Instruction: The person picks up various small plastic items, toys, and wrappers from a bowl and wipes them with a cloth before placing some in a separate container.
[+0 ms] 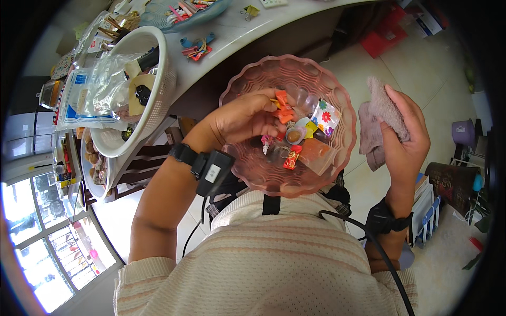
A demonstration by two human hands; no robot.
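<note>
A pink translucent bowl [253,179] with a scalloped rim is in front of my torso. My left hand [247,118] is over it, its fingers closed on small orange wrapped pieces [284,108]. Beneath and beside those fingers lie a flower-patterned packet [326,117], a red wrapped sweet [292,157], a small clear bag with orange contents [317,155] and a small round cup [295,135]. To the right of the bowl, my right hand [411,126] grips a pinkish-grey cloth [371,126], which hangs in folds. The left fingers partly hide the bowl's contents.
At left, a white plastic basket [161,106] holds plastic bags and dark items. A blue dish [158,15] of pens and small things stands on the white tabletop [225,37], near rubber bands [201,50] and a yellow binder clip [250,12]. A purple bin [463,132] stands at right.
</note>
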